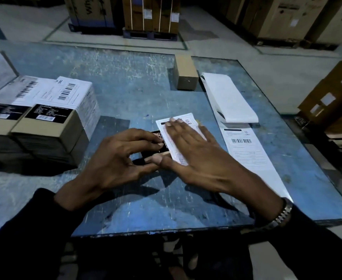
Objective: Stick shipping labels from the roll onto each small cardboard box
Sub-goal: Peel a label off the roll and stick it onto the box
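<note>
Pressing down now: right hand [194,146] flat, fingers straight and spread across the label [178,136], smoothing it onto the box [156,154] mid-table [125,81]. Left hand [121,156] steadying that box, fingers curled round its near edge and black panel. Sticking step, nearly done by the look of it. Labelled boxes stacked [51,118] at left, one bare box [185,72] waiting at the far edge, label strip [244,146] trailing just beside the right hand. Next, probably: shifting this box to the stack, fetching the bare one, peeling a fresh label cleanly.
</note>
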The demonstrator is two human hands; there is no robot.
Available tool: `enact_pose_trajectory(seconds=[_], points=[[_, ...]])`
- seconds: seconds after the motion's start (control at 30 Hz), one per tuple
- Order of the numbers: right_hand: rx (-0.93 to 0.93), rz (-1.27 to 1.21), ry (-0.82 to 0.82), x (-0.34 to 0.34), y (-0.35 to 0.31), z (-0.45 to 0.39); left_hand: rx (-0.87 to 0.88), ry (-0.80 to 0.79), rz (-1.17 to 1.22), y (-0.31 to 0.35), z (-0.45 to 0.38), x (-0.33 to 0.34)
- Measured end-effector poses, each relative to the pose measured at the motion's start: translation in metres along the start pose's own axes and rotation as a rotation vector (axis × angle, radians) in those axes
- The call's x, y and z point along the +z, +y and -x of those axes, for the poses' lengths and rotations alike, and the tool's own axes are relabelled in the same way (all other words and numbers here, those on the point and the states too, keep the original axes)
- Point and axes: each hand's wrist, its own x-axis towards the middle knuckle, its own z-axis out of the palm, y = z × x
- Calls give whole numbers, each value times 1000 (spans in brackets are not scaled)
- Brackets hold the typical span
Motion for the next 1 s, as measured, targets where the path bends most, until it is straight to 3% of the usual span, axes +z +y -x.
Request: enact_pose_trajectory(seconds=[0.17, 0.27, 0.37, 0.5, 0.73, 0.8, 0.9, 1.0], points=[[170, 42, -4, -18, 40, 3, -1, 30, -18, -2, -1, 4], [251, 79, 48, -28, 27, 6, 19, 46, -45, -1, -1, 4], [167, -9, 128, -23, -6, 6, 16, 48, -86, 1, -2, 3], [34, -70, 39, 3, -25, -8, 54, 47, -90, -2, -3, -2], [122, -73, 52, -6, 19, -14, 20, 44, -100, -2, -5, -3], [195, -166, 55, -10, 31, -15, -12, 28, -92, -2, -6, -2], [329, -520, 132, -7, 34, -15, -61, -8, -118, -2, -7, 0], [467, -819, 234, -7, 34, -23, -267, 12, -24, -4, -5, 0]])
